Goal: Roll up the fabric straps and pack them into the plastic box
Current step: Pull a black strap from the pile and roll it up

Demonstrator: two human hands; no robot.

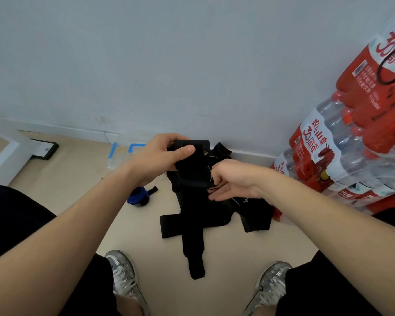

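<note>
A pile of black fabric straps (214, 215) lies on the beige floor between my feet and the wall. My left hand (160, 156) grips the top end of one long black strap (192, 226), which hangs down to the floor. My right hand (228, 181) holds the same strap lower down, fingers curled into the fabric. A rolled blue strap (139, 196) lies on the floor to the left. The clear plastic box with blue clips (126, 153) stands by the wall, partly hidden behind my left hand.
Shrink-wrapped packs of water bottles with red labels (342, 142) are stacked at the right against the wall. A white furniture leg with a black foot (43, 148) stands at the left. My two grey shoes (123, 279) frame the floor below.
</note>
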